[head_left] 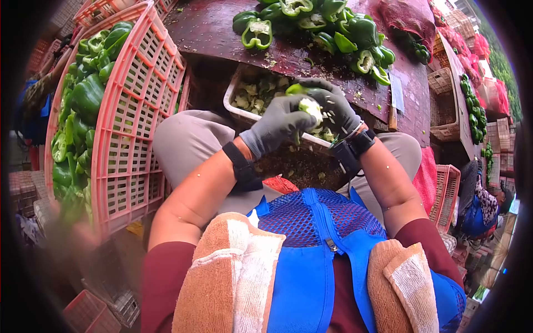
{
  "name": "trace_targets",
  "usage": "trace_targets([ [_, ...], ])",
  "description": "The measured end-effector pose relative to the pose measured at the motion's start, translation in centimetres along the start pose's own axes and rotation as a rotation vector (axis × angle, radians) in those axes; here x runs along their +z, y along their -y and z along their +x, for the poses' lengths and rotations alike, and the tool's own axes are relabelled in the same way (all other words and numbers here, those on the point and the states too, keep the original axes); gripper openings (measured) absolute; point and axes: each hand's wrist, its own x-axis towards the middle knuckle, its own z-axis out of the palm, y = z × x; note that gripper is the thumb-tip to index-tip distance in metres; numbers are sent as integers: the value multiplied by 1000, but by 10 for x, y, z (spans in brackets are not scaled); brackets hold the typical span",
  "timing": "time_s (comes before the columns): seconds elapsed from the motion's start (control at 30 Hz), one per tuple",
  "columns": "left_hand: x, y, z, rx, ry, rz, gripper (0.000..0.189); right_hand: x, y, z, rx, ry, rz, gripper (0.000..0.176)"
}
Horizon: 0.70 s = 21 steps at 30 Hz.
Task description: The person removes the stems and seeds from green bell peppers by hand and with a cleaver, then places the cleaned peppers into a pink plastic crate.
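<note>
Left hand (277,122) and right hand (338,108) grip a pepper (312,109); a bump could drop the edge-side knife (396,93) at two o'clock.

Peppers (333,34) lie in the left crate (139,111) and far on the table (208,30), a knife (396,94) nearer at right, scraps (250,100) in the near tray (242,114).
</note>
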Motion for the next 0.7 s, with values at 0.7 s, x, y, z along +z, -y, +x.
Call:
trace_targets([
  [0.7, -59, 44, 14, 235, -585, 965, 54, 438, -18, 44, -1460, 1013, -1153, 54],
])
